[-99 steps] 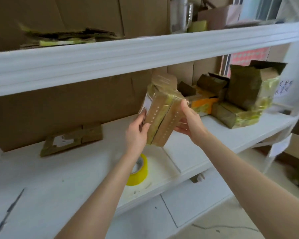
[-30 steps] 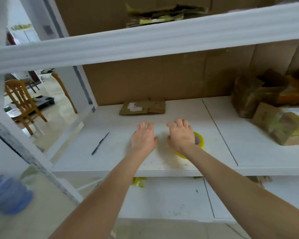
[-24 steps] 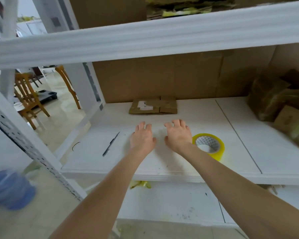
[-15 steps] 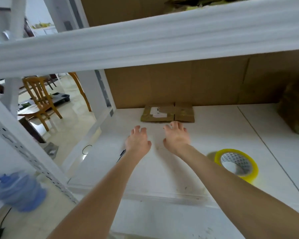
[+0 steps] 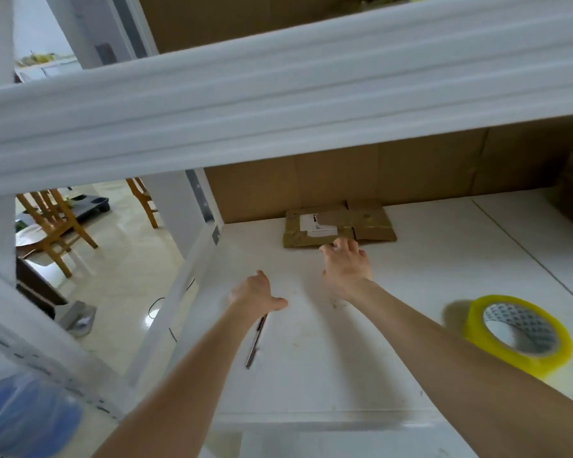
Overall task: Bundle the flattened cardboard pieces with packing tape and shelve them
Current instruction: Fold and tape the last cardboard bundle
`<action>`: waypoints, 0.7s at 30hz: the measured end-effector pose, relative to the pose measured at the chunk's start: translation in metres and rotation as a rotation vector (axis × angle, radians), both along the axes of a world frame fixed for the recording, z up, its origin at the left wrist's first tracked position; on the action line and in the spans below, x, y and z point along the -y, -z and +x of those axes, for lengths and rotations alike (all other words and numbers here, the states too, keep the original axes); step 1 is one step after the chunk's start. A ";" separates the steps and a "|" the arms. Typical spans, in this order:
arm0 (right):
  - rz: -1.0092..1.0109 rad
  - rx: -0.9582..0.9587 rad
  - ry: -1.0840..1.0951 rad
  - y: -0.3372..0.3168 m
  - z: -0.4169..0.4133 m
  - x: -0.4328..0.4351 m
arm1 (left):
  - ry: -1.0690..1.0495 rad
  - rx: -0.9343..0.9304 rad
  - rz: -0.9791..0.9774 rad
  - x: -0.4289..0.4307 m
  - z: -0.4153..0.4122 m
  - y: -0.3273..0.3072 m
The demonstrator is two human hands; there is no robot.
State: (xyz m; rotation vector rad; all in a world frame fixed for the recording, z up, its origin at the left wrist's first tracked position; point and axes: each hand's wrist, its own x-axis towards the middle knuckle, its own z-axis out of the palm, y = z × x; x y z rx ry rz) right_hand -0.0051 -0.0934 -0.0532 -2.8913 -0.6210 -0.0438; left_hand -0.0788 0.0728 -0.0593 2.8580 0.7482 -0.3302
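Here, right hand (image 5: pixel 344 271) fingers loose at cardboard (image 5: pixel 368 223) edge; left hand (image 5: pixel 255 292) fingers blurred, unreadable.

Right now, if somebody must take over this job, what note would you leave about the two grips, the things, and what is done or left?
Left grip: open, holds nothing, above the far end of a thin dark tool that lies on the shelf.
Right grip: open, fingertips at the near edge of the flat cardboard; no hold on it yet.
The cardboard lies by the shelf's back wall. The tape lies to the right, untouched.
Done: nothing I can confirm; I cannot tell whether this piece is taped.
Left: take the cardboard, bundle it with tape, shelve it.
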 end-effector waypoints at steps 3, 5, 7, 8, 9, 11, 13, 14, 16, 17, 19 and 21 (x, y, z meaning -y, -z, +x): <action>-0.003 -0.015 0.069 0.004 -0.005 -0.010 | -0.004 -0.006 -0.300 -0.022 -0.005 0.011; -0.011 -0.035 0.101 0.008 -0.008 -0.015 | 0.001 0.000 -0.397 -0.034 -0.007 0.015; -0.012 -0.061 0.128 0.012 -0.013 -0.016 | 0.018 0.004 -0.393 -0.044 -0.009 0.014; -0.008 -0.067 0.145 0.013 -0.014 -0.015 | 0.021 -0.006 -0.382 -0.048 -0.009 0.012; 0.002 -0.071 0.165 0.014 -0.015 -0.013 | 0.026 -0.030 -0.367 -0.052 -0.009 0.009; 0.041 -0.080 0.213 0.012 -0.012 -0.006 | 0.068 -0.081 -0.238 -0.055 -0.008 -0.002; 0.129 -0.118 0.278 0.007 -0.003 0.004 | 0.141 -0.043 -0.012 -0.053 0.002 -0.012; 0.199 -0.150 0.320 0.005 0.003 0.010 | 0.166 0.022 0.029 -0.050 0.010 -0.015; 0.351 -0.195 0.396 0.004 0.016 0.022 | 0.182 0.220 -0.109 -0.039 0.030 -0.014; 0.410 -0.204 0.422 0.006 0.022 0.027 | 0.185 0.320 -0.213 -0.032 0.041 -0.011; 0.456 -0.206 0.443 0.013 0.035 0.036 | 0.161 0.442 -0.352 -0.023 0.063 -0.001; 0.463 -0.214 0.438 0.020 0.047 0.045 | 0.066 0.468 -0.441 -0.018 0.084 0.010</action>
